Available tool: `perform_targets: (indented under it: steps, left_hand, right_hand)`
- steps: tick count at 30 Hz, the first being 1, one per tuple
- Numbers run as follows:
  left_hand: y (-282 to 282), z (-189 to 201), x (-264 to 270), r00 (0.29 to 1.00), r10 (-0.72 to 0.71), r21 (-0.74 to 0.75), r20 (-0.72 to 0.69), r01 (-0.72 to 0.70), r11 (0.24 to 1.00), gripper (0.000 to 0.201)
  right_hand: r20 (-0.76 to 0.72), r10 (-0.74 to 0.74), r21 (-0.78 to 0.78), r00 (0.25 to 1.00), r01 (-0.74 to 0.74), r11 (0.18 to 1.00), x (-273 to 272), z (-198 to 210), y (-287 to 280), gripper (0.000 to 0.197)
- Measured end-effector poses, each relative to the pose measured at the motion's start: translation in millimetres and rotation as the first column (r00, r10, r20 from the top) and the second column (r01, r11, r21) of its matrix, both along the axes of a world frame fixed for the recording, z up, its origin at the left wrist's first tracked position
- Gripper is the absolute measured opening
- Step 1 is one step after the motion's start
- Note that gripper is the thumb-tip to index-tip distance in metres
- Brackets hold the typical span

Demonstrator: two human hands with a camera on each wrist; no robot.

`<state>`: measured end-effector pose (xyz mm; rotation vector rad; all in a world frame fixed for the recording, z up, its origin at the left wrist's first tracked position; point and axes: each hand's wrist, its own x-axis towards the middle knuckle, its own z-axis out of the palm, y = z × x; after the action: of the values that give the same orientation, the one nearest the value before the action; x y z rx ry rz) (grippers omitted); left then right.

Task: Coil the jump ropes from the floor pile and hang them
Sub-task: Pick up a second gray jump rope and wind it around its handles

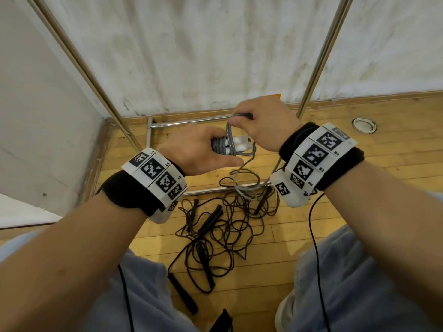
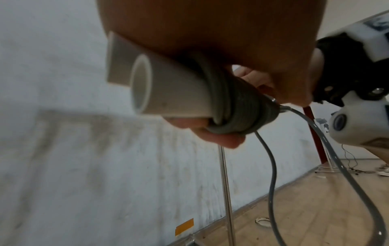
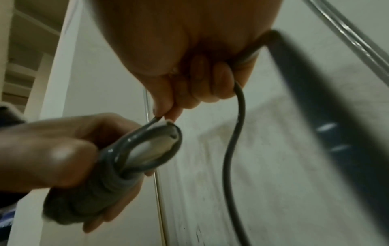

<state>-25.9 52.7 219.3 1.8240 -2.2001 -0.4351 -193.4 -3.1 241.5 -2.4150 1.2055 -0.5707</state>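
Left hand (image 1: 199, 149) grips the two white plastic tube handles (image 2: 160, 83) side by side, fingers curled round them and round the tight grey cord winding (image 2: 238, 106) already stacked on their middle. Right hand (image 1: 266, 121) pinches the grey plastic-coated jump rope cord (image 1: 230, 135) between thumb and fingertips and is laying a fresh loop around the handle ends; the wrist view shows that loop (image 3: 147, 143) sitting loose, standing off the handles rather than snug. The free tail (image 1: 249, 185) hangs from the hands toward the wooden floor (image 1: 359, 168), where it overlaps the tangled pile of black jump ropes with black handles (image 1: 215, 231). Metal rack poles (image 1: 318, 56) stand behind, against the white wall; no hook or top bar is in view.

Risks, judged from this:
- Loose loop could slip off the handle ends if the right hand lets tension drop, likely undoing turns below it.
- Cord looks slick and springy; turns may unwind once the left hand shifts its hold.
- The hanging tail may snag in the black pile and drag a black rope up, or jerk the coil.
- The two handles could splay apart under the winding if the left hand relaxes.
- The end needs tucking before hanging, else the bundle probably uncoils on the rack.
- Black ropes look knotted together; pulling one free could tighten the tangle.
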Motion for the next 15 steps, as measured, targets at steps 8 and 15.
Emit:
perform_targets:
  steps: [8,15]
  left_hand:
    - [8.2,3.1,-4.4,1.0,-0.006,-0.072,-0.028,0.004,0.997,0.031]
    - [8.2,19.2,0.2,0.902,0.048,-0.086,-0.43,-0.094,0.992,0.034]
  right_hand:
    - [0.258,-0.072,0.238,0.964,0.009,0.971,-4.9,3.1,-10.3,0.008]
    - [0.528,-0.226,0.49,0.818,-0.076,0.868,-3.1,-7.3,-12.0,0.016]
